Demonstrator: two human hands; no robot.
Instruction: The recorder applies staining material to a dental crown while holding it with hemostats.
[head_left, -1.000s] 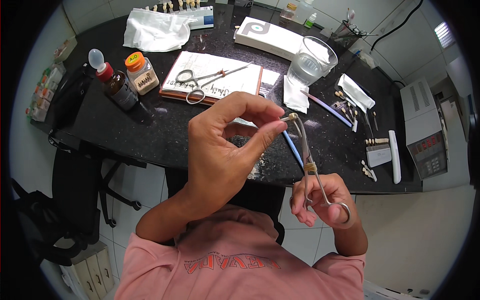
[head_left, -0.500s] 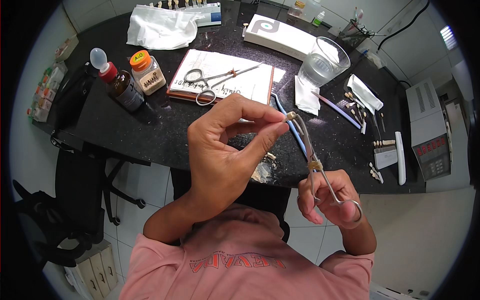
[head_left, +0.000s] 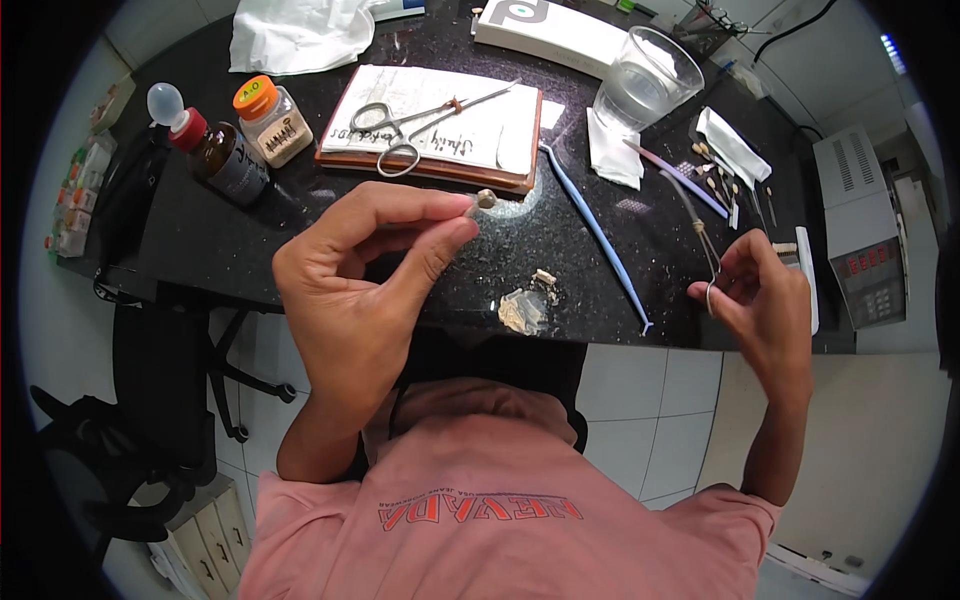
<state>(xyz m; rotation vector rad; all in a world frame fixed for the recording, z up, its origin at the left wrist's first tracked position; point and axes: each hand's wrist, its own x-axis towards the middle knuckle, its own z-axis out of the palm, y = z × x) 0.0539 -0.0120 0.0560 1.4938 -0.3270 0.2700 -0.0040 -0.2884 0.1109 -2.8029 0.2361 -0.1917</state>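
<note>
Between the thumb and forefinger of my left hand (head_left: pixel 365 260) is a small tooth crown (head_left: pixel 486 199), its greyish hollow side showing. My left fingers are closed on it, above the dark worktop in front of the notebook (head_left: pixel 450 125). Off to the right, my right hand (head_left: pixel 768 305) pinches the ring handles of a pair of curved metal forceps (head_left: pixel 697 222). A band is wound round the forceps, and their tips point away to the far left, apart from the crown. Another pair of scissor-handled forceps (head_left: pixel 399 158) lies on the notebook.
A blue double-ended tool (head_left: pixel 600 240) lies mid-table near beige scraps (head_left: pixel 522 311). A glass of water (head_left: pixel 640 90) stands behind. On the left are a dropper bottle (head_left: pixel 222 160) and an orange-capped powder jar (head_left: pixel 272 125); a panelled machine (head_left: pixel 868 240) stands right.
My left hand has moved left with the crown, which is now apart from the forceps. My right hand has carried the forceps to the right and farther over the table.
</note>
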